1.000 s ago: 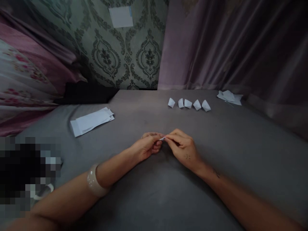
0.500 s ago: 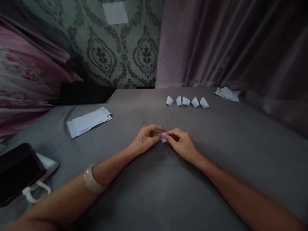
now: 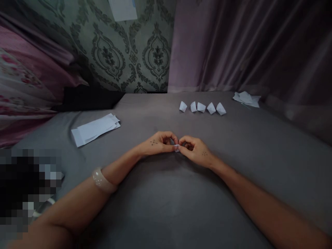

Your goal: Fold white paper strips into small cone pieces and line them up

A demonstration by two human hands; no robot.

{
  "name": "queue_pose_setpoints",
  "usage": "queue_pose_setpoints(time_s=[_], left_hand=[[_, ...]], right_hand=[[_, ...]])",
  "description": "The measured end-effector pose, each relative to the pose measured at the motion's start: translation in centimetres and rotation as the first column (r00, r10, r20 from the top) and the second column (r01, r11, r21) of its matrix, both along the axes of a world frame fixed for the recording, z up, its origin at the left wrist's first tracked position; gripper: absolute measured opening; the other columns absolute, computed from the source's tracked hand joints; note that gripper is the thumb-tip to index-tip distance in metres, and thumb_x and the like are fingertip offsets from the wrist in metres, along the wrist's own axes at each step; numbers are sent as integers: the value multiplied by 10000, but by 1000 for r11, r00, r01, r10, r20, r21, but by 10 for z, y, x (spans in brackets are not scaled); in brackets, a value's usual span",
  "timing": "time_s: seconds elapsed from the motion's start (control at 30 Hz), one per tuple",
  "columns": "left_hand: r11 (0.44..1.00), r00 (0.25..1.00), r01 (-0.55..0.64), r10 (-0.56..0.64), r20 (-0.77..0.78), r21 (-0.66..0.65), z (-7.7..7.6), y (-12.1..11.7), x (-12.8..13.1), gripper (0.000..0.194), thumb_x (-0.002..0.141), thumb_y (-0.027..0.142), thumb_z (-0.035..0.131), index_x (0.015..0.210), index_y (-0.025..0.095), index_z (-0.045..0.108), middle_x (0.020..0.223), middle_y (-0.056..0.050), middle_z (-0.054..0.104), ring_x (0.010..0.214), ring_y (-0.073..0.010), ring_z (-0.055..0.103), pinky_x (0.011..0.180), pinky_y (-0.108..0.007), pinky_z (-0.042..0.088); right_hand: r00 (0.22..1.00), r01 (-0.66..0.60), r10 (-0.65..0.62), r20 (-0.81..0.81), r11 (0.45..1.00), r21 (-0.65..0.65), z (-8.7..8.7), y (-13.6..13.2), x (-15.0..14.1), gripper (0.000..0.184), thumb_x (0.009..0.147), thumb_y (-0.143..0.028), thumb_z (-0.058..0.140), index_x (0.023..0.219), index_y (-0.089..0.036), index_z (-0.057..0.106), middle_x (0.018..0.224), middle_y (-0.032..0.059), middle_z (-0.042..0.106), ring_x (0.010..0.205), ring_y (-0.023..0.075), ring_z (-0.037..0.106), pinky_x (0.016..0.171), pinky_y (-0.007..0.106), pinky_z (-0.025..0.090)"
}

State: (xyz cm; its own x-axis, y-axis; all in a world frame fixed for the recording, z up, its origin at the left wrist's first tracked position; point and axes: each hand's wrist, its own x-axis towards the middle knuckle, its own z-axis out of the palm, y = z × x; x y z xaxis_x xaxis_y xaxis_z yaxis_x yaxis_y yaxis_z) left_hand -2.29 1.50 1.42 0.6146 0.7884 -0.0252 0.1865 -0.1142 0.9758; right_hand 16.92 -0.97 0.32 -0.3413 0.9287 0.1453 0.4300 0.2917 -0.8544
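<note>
A small piece of folded white paper [image 3: 177, 148] is pinched between my two hands, over the middle of the grey cloth surface [image 3: 166, 200]. My left hand [image 3: 161, 142] grips its left side with thumb and forefinger. On the right side, the thumb and forefinger of my right hand [image 3: 195, 150] press on it. Fingertips cover most of the paper, so its full shape is hidden. Beyond my hands stands a row of several small folded paper shapes [image 3: 201, 107], white and pointed.
To the left lies a stack of white paper strips [image 3: 95, 129]. Loose paper pieces [image 3: 246, 99] rest at the far right. A black cloth [image 3: 90, 98] lies at the back left, and a pixelated dark object [image 3: 20, 186] at the near left. Curtains [image 3: 220, 45] and a patterned wall stand behind.
Both hands have turned slightly and their fingertips have closed further over the folded paper, so less of it shows. The view has tipped down a little. The row of paper shapes stays put.
</note>
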Motion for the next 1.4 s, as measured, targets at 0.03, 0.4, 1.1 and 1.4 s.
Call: queue_pose_setpoints(time_s=[0.03, 0.4, 1.1, 1.4], left_hand=[[999, 999, 37, -37, -6, 0, 1, 2, -1, 242, 763, 375, 679, 860, 164, 611, 515, 74, 393, 459, -57, 297, 452, -202, 203], [996, 999, 16, -13, 32, -91, 4, 2, 2, 212, 748, 319, 687, 795, 159, 555, 548, 69, 474, 439, -37, 399, 419, -156, 320], [930, 955, 186, -94, 283, -316, 2, -1, -3, 281, 724, 179, 731, 875, 149, 497, 782, 37, 591, 396, -10, 507, 334, -122, 367], [949, 968, 191, -140, 210, -249, 3, 1, -5, 281, 729, 218, 734, 906, 141, 529, 673, 35, 582, 485, -37, 510, 465, -163, 411]], right_hand=[[1000, -29, 29, 3, 999, -24, 1, 2, 1, 100, 791, -295, 578, 768, -200, 600, 592, -37, 519, 522, 94, 443, 510, 227, 345], [972, -149, 125, -198, 982, -112, -3, 7, 1, 104, 804, -287, 598, 838, -192, 574, 630, -52, 499, 511, 66, 438, 476, 200, 354], [905, -271, 134, -403, 912, -306, 13, -6, 6, 240, 805, -351, 640, 939, -178, 540, 563, -54, 581, 443, 79, 561, 424, 189, 461], [909, -278, 133, -394, 899, -338, 11, -2, 8, 276, 786, -392, 658, 897, -182, 517, 631, -28, 625, 484, 92, 597, 449, 207, 476]])
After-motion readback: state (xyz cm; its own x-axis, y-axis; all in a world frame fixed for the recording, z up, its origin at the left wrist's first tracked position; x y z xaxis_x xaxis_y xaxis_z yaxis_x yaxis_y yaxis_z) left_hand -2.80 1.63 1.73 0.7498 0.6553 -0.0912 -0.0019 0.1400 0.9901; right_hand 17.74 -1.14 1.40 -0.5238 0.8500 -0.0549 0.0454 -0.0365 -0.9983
